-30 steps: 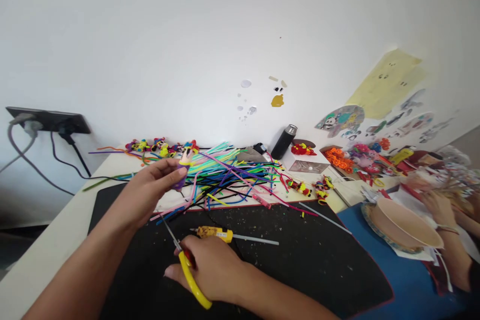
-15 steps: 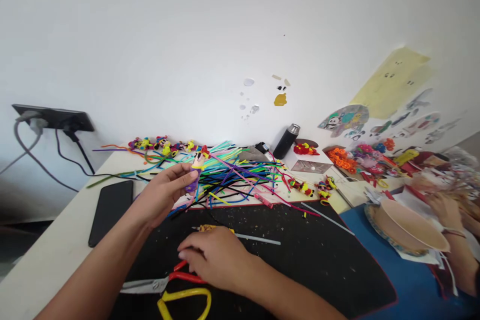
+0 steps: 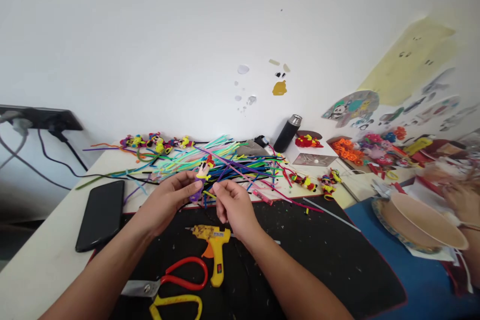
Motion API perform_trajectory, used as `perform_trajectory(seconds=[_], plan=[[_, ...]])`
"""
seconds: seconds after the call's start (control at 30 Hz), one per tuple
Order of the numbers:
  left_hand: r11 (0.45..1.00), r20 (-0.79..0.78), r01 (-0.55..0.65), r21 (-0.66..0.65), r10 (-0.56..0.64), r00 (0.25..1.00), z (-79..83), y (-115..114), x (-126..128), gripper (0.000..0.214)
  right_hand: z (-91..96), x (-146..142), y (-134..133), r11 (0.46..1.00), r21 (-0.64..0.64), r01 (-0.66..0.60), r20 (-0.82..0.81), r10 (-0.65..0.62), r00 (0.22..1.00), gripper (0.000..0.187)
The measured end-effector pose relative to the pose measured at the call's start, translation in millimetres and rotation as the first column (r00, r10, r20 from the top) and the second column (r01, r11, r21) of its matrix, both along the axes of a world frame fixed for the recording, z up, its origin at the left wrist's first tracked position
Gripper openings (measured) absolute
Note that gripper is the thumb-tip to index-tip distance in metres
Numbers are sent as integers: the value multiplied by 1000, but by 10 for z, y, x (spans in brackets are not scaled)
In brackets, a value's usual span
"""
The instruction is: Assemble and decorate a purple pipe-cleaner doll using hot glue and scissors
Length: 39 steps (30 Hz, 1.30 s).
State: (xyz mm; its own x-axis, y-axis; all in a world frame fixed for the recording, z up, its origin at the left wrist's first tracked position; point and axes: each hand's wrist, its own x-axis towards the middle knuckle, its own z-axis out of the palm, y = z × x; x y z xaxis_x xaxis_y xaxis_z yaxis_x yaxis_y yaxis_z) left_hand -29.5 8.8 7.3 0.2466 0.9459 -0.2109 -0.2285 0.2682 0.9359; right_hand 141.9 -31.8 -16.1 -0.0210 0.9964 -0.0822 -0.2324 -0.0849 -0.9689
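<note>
My left hand (image 3: pixel 170 195) pinches a small pipe-cleaner doll (image 3: pixel 202 176), holding it upright over the mat's back edge. The doll has a purple lower part, a yellow middle, a pale head and red and black on top. Close beside it is my right hand (image 3: pixel 237 207), fingers curled and thumb against the forefinger; what they hold, if anything, I cannot make out. Below my hands a yellow glue gun (image 3: pixel 215 250) lies on the black mat (image 3: pixel 300 260). Scissors (image 3: pixel 165 285) with one red and one yellow handle lie open nearer me.
Loose pipe cleaners (image 3: pixel 240 160) are heaped behind my hands. A black phone (image 3: pixel 101 215) lies at left. Finished-looking dolls (image 3: pixel 157 142) line the wall. A black flask (image 3: pixel 287 135) stands by a white box (image 3: pixel 313 152). At right are a bowl (image 3: pixel 427 220) and another person's hand (image 3: pixel 459 200).
My right hand has left the glue gun and come up beside the doll, so the gun is now in plain sight. The left hand still holds the doll, now slightly lower.
</note>
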Motion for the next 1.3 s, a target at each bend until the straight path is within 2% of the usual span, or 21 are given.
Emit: perform_trajectory(seconds=[0.13,0.27,0.43,0.57,0.7,1.0,1.13,1.3], plan=[[999,-14,32,19,-32,999,-82,18,24,45,-92,20,62,998,-45,-36,-125,30,992,46],[993,-76,98,58,-94,993,-151,30,35,42,-142,44,93,996,-64,-69,-168,57,984,48],[992,-142,111,61,-102,985,-152,3,76,42,-169,65,115,993,-91,-79,-207,59,977,49],[990,-104,131,58,-124,987,-142,-30,120,42,-183,83,101,986,-116,-118,-284,81,955,49],[988,-83,140,59,-135,987,-175,-50,150,41,-194,102,81,965,-164,-204,-389,127,912,51],[973,-156,190,134,-169,973,-215,-75,178,38,-219,188,38,905,-225,-361,-528,198,826,47],[965,-185,212,156,-183,966,-238,-82,185,39,-267,196,27,893,-240,-380,-550,198,811,46],[971,-156,196,133,-175,972,-266,-112,239,38,-372,203,67,916,-185,-355,-556,200,807,52]])
